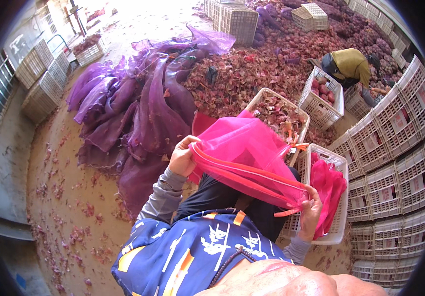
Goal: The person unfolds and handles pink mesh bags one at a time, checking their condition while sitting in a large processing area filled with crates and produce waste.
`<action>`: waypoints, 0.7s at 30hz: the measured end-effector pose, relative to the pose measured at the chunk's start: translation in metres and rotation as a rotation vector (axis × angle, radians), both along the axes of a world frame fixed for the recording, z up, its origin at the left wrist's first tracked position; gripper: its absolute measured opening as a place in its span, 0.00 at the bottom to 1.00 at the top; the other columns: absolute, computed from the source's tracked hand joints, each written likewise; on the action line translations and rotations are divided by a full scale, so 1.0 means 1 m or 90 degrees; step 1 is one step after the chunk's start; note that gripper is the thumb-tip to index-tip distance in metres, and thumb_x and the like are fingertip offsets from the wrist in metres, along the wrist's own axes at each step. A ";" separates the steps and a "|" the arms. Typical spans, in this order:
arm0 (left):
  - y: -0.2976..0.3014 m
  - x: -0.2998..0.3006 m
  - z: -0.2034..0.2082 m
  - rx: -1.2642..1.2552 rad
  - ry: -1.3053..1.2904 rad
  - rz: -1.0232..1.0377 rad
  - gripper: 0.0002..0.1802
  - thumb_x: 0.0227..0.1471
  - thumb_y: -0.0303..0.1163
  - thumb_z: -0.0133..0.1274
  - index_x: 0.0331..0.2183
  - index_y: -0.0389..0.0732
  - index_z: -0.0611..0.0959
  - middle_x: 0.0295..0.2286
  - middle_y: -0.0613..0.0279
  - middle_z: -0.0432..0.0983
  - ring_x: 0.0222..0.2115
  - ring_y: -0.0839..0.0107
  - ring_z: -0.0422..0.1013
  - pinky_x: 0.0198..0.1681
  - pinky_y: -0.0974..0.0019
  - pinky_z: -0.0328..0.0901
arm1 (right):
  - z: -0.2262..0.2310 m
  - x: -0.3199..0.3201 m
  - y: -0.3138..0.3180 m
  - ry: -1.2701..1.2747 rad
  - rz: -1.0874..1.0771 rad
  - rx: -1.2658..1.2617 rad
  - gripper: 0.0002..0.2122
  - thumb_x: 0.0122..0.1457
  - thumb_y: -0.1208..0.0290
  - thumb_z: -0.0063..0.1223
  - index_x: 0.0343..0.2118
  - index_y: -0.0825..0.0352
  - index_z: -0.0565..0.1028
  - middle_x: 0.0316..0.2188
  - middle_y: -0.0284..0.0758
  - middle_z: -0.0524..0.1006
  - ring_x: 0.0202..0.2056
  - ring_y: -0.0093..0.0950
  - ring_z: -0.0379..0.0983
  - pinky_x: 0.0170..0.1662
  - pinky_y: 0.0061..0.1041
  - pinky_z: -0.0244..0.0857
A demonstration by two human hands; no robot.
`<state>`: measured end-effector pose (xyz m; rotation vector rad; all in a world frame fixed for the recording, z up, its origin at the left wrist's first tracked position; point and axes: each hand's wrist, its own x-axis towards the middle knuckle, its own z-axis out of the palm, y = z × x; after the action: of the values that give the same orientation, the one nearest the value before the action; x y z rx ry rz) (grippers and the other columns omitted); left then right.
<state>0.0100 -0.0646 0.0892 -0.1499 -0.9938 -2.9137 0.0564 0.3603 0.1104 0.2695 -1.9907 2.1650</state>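
A bright pink mesh bag (247, 148) with an orange-red hem is stretched across my lap. At its upper left corner my left hand (183, 157) pinches the hem. Lower down on the right, my right hand (311, 212) grips the other end of the hem, where a short orange drawstring (286, 213) dangles. Close to my right hand stands a white plastic crate (340, 232) with more folded pink mesh bags (325, 195) in it. Ahead of the stretched bag is another white crate (277, 96) holding dry reddish onion skins.
Purple mesh netting (158, 103) lies heaped at the left front. Onion skins (232, 74) and onions pile up beyond. A co-worker in an olive top (348, 64) bends over beside a crate of onions (321, 111). Stacked white crates (385, 197) wall the right side; scattered skins (72, 237) litter the floor.
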 end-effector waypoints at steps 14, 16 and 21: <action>-0.023 0.023 -0.017 -0.088 0.153 -0.253 0.13 0.53 0.36 0.55 0.27 0.35 0.80 0.20 0.64 0.74 0.20 0.74 0.68 0.25 0.73 0.62 | -0.005 -0.011 0.027 -0.200 0.006 -0.385 0.10 0.63 0.64 0.48 0.30 0.65 0.71 0.21 0.24 0.69 0.14 0.11 0.56 0.15 0.12 0.51; -0.014 0.017 -0.005 0.112 0.009 -0.116 0.14 0.58 0.40 0.49 0.37 0.39 0.79 0.34 0.59 0.78 0.35 0.66 0.74 0.42 0.60 0.68 | -0.008 -0.004 0.014 -0.148 0.063 -0.176 0.14 0.59 0.58 0.54 0.37 0.66 0.71 0.27 0.27 0.71 0.25 0.14 0.66 0.23 0.13 0.62; -0.029 -0.006 -0.004 0.241 0.058 -0.070 0.14 0.61 0.38 0.43 0.41 0.41 0.79 0.39 0.64 0.77 0.43 0.68 0.71 0.52 0.59 0.63 | 0.039 0.003 -0.026 -0.210 0.358 0.202 0.26 0.49 0.73 0.64 0.51 0.62 0.67 0.43 0.33 0.70 0.40 0.23 0.70 0.41 0.21 0.68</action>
<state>0.0039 -0.0938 0.0851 -0.3208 -0.4202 -3.0944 0.0594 0.3340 0.1494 0.6178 -2.7193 2.3020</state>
